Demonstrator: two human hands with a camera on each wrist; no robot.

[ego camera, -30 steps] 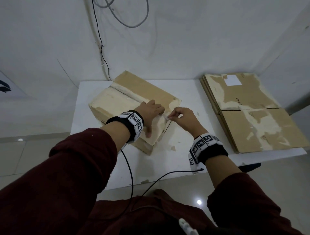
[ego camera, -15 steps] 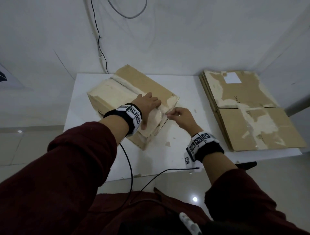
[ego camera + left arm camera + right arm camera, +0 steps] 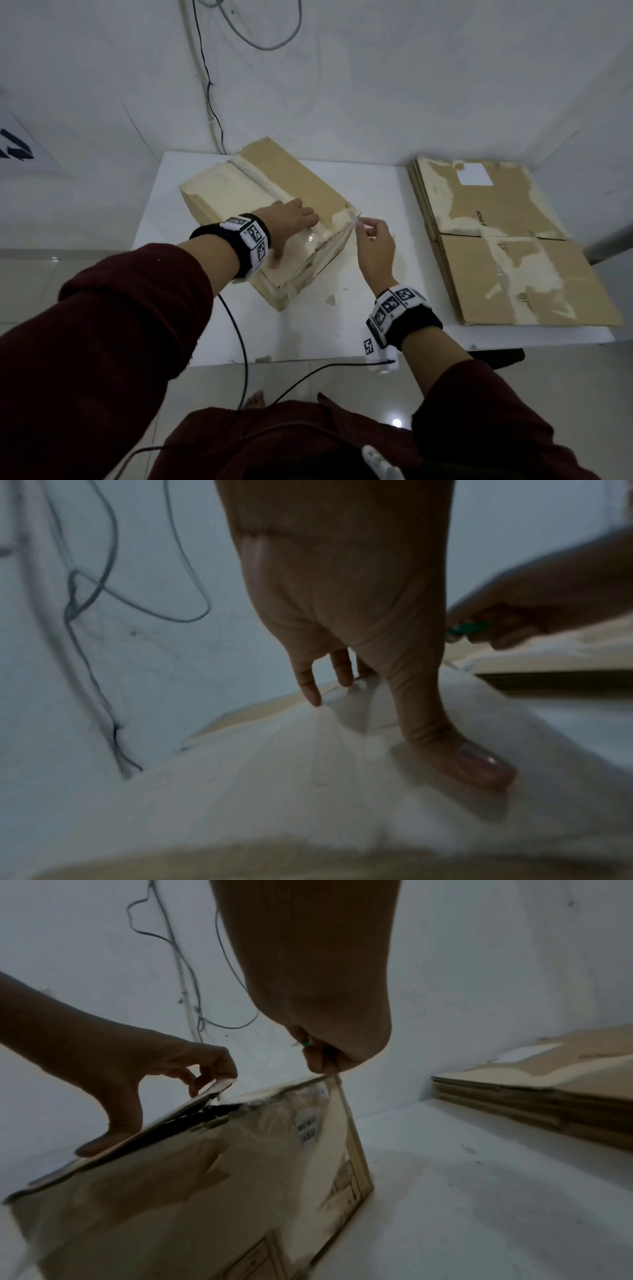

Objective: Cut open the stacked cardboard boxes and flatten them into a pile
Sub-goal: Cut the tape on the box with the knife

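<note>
**Two hands at one taped box**

Two hands work on the cardboard box (image 3: 274,219) on the white table (image 3: 325,335). Nearest, the right hand (image 3: 375,248) pinches a small green-tipped tool (image 3: 471,630) at the box's right top corner, fingers curled tight around it. Just beyond, the left hand (image 3: 293,221) lies on the box top, thumb pressed flat on the pale flap, its fingers hooked over the flap's edge and lifting it. Farther right, well apart from the box, a pile of flattened boxes (image 3: 507,246) lies on the table. Behind everything, cables (image 3: 212,102) hang down the white wall.
</note>
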